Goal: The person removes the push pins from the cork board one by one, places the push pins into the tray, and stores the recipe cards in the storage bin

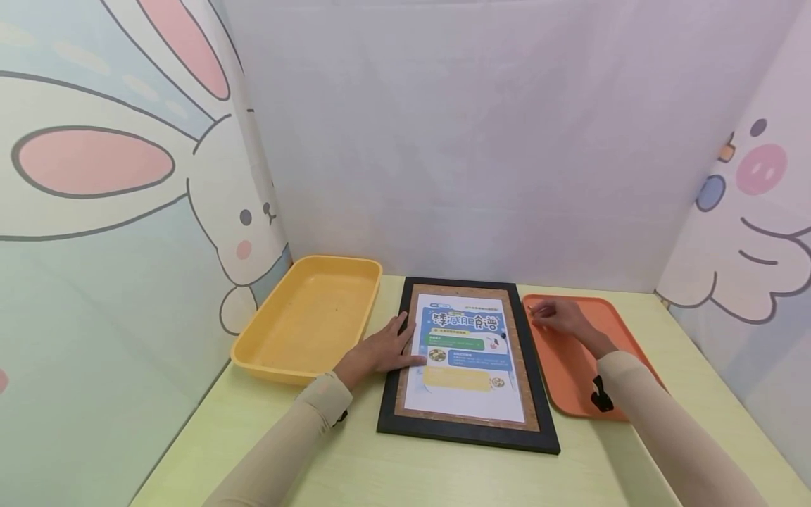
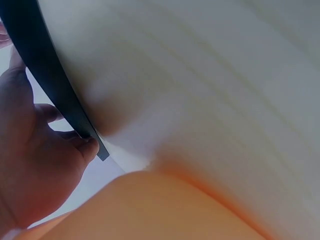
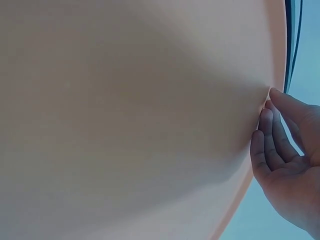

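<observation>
"While the left hand (image 1: 386, 346) lies across the left side of the framed board (image 1: 469, 436), how do its fingers sit?"

"They are spread, the thumb apart from the others and reaching onto the printed sheet (image 1: 465, 407), the rest lying over the black edge."

"And the right hand (image 1: 560, 318)?"

"Its fingers are drawn together, slightly bent, with the tips and thumb near one another at the upper left part of the orange tray (image 1: 576, 373). The right wrist view shows them touching the tray's surface; whether something small is pinched there, one cannot tell."

"Where exactly is the sheet?"

"On the board's brown panel, inside the black frame, with a brown margin around it. It bears a blue heading in large characters, with green, blue and yellow boxes below. A small dark dot (image 1: 503, 336) shows at its right edge."

"What lies beyond the hands?"

"The orange tray is just beside the board's right edge. To the left, past the left hand, stands a deeper yellow tray (image 1: 317, 303). All of them rest on a pale yellow-green table (image 1: 443, 482)."

"And farther out?"

"Pale sleeves (image 1: 279, 443) reach in from below, and a white rabbit (image 1: 237, 225) is drawn on the left wall."
</observation>
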`<act>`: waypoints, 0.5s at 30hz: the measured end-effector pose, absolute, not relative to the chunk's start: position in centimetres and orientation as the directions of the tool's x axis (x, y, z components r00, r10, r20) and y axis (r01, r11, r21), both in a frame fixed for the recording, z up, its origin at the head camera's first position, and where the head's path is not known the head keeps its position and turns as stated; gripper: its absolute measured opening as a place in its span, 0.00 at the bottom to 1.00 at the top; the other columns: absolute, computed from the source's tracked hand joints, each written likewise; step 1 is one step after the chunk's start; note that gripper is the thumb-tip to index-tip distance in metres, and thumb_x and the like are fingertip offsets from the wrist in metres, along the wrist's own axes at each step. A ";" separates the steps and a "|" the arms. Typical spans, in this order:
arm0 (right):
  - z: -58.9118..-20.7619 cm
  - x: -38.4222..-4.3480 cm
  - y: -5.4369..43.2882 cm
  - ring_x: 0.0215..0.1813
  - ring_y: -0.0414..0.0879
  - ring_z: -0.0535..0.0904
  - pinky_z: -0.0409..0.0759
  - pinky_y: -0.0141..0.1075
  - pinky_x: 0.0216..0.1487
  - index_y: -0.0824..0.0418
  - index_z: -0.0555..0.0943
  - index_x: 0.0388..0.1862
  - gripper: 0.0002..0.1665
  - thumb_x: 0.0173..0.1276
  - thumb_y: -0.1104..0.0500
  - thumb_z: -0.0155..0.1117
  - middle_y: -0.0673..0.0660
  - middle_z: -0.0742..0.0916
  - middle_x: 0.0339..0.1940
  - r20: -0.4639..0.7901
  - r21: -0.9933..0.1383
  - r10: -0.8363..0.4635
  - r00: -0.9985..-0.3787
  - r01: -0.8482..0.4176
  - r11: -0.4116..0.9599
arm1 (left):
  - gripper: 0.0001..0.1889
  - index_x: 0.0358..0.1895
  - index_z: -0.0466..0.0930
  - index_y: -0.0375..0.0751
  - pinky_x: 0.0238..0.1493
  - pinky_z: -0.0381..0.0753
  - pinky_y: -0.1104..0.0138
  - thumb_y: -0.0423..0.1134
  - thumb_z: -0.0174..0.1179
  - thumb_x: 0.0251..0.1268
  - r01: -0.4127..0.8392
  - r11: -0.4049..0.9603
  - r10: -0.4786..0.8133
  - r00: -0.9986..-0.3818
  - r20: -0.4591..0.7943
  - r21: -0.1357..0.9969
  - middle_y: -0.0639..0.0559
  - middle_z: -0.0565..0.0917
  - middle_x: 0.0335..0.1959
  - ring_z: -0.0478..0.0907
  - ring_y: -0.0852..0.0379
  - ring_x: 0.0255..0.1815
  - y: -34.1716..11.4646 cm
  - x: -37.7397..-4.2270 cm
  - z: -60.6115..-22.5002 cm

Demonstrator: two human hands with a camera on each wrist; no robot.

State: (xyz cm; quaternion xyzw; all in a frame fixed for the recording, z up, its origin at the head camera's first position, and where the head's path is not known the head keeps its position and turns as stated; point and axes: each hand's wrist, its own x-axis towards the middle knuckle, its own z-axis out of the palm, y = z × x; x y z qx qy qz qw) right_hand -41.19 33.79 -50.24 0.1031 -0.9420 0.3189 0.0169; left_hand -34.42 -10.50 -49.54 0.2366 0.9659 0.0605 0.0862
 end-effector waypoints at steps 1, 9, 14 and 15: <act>-50.2 -41.1 33.7 0.47 0.59 0.86 0.87 0.51 0.51 0.70 0.86 0.52 0.16 0.70 0.63 0.73 0.68 0.89 0.47 0.096 -0.598 -0.183 -0.978 -0.204 0.775 | 0.56 0.85 0.47 0.44 0.80 0.58 0.52 0.80 0.47 0.66 0.446 0.881 0.467 -0.874 -0.138 0.157 0.40 0.44 0.86 0.45 0.43 0.86 -10.5 -34.4 -49.5; -50.1 -40.5 33.5 0.48 0.60 0.86 0.86 0.53 0.53 0.71 0.86 0.52 0.16 0.70 0.62 0.72 0.67 0.89 0.48 0.104 -0.581 -0.210 -0.972 -0.231 0.781 | 0.56 0.85 0.49 0.45 0.79 0.60 0.52 0.80 0.48 0.65 0.439 0.883 0.462 -0.875 -0.143 0.169 0.40 0.45 0.86 0.47 0.43 0.85 -10.4 -34.3 -49.4; -49.8 -40.3 33.4 0.48 0.60 0.86 0.86 0.54 0.53 0.71 0.86 0.53 0.17 0.71 0.61 0.72 0.67 0.89 0.47 0.105 -0.565 -0.223 -0.969 -0.243 0.789 | 0.56 0.85 0.49 0.45 0.79 0.60 0.52 0.81 0.48 0.65 0.438 0.885 0.460 -0.877 -0.142 0.158 0.40 0.45 0.86 0.47 0.43 0.85 -10.4 -34.3 -49.5; -49.7 -40.3 33.5 0.47 0.60 0.86 0.86 0.53 0.53 0.70 0.86 0.52 0.16 0.71 0.61 0.72 0.67 0.89 0.47 0.107 -0.561 -0.224 -0.969 -0.245 0.791 | 0.56 0.85 0.49 0.45 0.79 0.60 0.52 0.81 0.48 0.65 0.438 0.885 0.460 -0.877 -0.141 0.158 0.40 0.45 0.86 0.47 0.43 0.85 -10.4 -34.3 -49.5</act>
